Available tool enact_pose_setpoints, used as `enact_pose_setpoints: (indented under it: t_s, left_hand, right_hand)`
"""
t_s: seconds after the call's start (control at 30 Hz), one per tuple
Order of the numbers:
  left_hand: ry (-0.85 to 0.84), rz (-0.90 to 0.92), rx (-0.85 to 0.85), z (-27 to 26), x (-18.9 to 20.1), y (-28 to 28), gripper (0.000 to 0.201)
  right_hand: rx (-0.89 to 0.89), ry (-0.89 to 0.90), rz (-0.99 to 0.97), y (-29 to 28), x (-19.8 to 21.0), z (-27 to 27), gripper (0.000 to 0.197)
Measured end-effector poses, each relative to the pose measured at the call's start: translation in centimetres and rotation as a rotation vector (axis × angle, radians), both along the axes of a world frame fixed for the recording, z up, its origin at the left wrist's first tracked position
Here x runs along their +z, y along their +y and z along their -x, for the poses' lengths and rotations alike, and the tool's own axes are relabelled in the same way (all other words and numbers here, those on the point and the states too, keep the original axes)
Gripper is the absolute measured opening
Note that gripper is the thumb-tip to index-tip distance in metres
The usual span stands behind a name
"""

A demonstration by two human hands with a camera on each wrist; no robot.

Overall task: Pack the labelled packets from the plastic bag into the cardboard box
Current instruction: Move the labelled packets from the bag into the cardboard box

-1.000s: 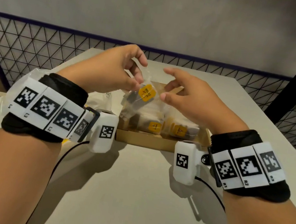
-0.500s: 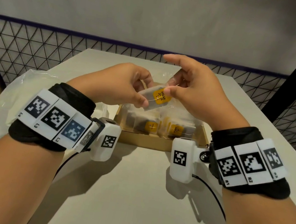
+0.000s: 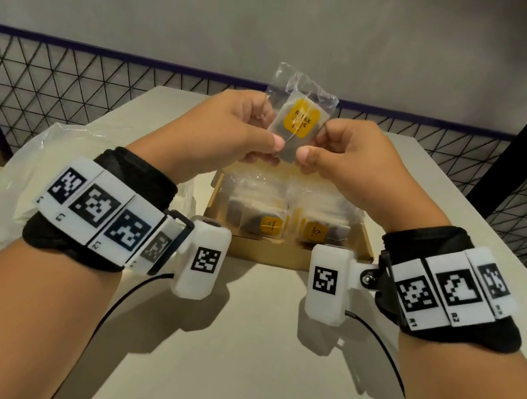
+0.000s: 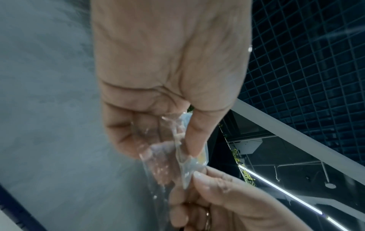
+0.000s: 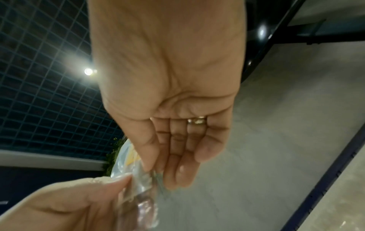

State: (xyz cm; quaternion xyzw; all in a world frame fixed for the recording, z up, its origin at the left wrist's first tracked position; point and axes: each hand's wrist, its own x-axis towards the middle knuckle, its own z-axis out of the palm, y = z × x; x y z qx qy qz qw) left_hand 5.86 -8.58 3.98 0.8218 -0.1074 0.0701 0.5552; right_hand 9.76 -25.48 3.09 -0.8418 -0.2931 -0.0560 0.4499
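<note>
Now that both hands have lifted it higher above the cardboard box near the table's far edge, the left hand and right hand each pinch the yellow-labelled packet upright, likely straightening it before packing.

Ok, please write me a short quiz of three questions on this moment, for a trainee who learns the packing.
1. True or false: the packet already lies in the cardboard box.
2. Which hand holds the packet? A) only the left hand B) only the right hand C) both
3. Fill in: the packet's label is ____ in colour.

Key: 1 false, both hands hold it up above the box; 2 C; 3 yellow.
</note>
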Motion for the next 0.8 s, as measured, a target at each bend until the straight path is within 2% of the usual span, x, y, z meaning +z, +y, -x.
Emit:
enact_pose_setpoints:
  t_s: [0.13, 0.2, 0.37, 0.43, 0.53, 0.67, 0.8]
  left_hand:
    - [-0.03, -0.053, 0.042, -0.2, -0.6, -0.6, 0.008]
    - [-0.015, -0.118, 0.068, -0.2, -1.0, -0.6, 0.012]
    - [0.08, -0.387, 0.22, 0.3, -1.4, 1.5, 0.006]
    - [0.138, -0.511, 0.334, 1.0, -1.4, 2.9, 0.006]
    - [0.279, -0.754, 0.488, 2.0, -1.3, 4.9, 0.02]
    - [0.516, -1.092, 0.501, 2.7, -1.5, 7.3, 0.039]
    - [0.645, -1.196, 0.481, 2.4, -3.0, 9.2, 0.031]
  right_hand:
    - [-0.007, -0.018, -0.054, -0.3, 0.3, -0.1, 0.021]
    - [-0.031, -0.069, -0.043, -0.5, 0.3, -0.2, 0.021]
    - [-0.093, -0.17, 0.169, -1.3, 0.2, -0.5, 0.013]
    - [-0.108, -0.176, 0.288, -1.6, 0.1, -0.7, 0.014]
    - [-0.116, -0.182, 0.378, -1.9, 0.1, -0.6, 0.021]
    - [-0.086, -0.142, 0.508, -1.8, -0.1, -0.4, 0.026]
    - [-0.077, -0.067, 0.709, -1.4, -0.8, -0.3, 0.032]
